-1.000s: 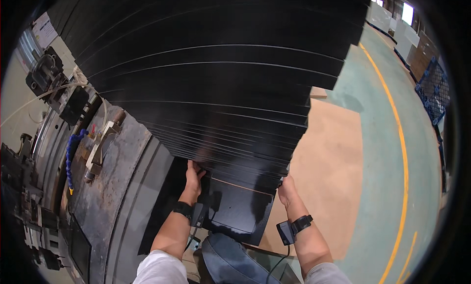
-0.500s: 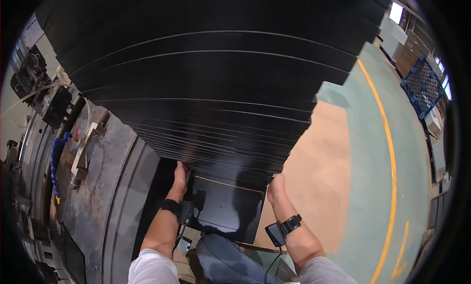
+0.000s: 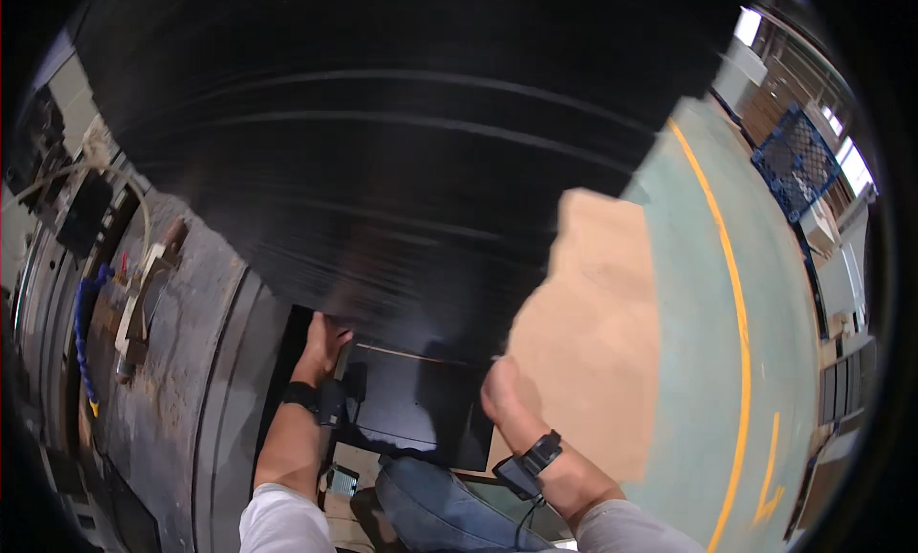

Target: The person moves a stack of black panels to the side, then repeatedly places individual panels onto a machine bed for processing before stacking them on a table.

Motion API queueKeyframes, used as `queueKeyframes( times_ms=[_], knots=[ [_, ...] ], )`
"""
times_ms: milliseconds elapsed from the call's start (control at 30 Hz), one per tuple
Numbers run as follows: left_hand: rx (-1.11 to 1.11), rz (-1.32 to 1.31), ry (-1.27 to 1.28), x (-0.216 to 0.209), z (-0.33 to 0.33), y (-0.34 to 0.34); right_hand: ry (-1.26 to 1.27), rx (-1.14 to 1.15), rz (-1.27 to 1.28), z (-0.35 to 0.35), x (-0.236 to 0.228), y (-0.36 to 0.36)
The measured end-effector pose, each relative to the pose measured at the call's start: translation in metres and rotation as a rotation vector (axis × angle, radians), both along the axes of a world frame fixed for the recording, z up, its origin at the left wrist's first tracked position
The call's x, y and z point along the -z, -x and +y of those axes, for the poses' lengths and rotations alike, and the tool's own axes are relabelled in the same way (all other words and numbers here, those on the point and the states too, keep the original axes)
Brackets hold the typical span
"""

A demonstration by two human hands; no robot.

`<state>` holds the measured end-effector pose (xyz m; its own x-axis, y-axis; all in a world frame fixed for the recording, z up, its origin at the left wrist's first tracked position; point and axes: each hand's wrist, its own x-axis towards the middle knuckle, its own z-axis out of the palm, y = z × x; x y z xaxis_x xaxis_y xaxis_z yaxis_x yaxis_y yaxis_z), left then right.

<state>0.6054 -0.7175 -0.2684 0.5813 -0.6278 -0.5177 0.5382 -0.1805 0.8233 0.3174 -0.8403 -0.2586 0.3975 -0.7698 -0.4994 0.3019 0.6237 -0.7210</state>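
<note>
A large stack of thin black panels (image 3: 382,171) fills the upper middle of the view, its long edges showing as pale curved lines smeared by motion. At the stack's lower left corner, my left hand (image 3: 323,341) curls its fingers around the edge, the tips partly hidden. My right hand (image 3: 501,386) is closed at the lower right corner, its fingers mostly out of sight behind the edge. Between my forearms lies a flat black board (image 3: 406,400) with a thin light strip along its far edge. Each wrist wears a dark strap with a small black device.
On the left stands a machine with a worn grey metal bed (image 3: 182,314), a blue segmented hose (image 3: 82,333) and a light clamp (image 3: 134,309). A tan sheet (image 3: 593,343) covers the green floor (image 3: 703,362), marked by a yellow line (image 3: 732,266). A blue lattice pallet (image 3: 796,161) stands far right.
The whole view has shifted a little leftward, and the stack is now blurred. My hands have shifted left in the picture, the right one slightly lower. Both remain at the stack's lower corners.
</note>
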Motion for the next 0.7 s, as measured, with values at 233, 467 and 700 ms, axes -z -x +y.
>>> queueKeyframes(
  times_ms=[233,467,700],
  knots=[
    [0.001,0.099,0.188,-0.001,0.002,-0.052,0.136,0.041,0.235,0.022,-0.019,-0.009],
    [0.112,-0.044,0.096,0.038,-0.007,-0.139,0.38,-0.098,0.386,-0.038,-0.019,-0.01],
    [0.096,-0.1,-0.019,0.037,-0.003,-0.125,0.66,-0.21,0.429,-0.134,0.009,-0.042]
  ],
)
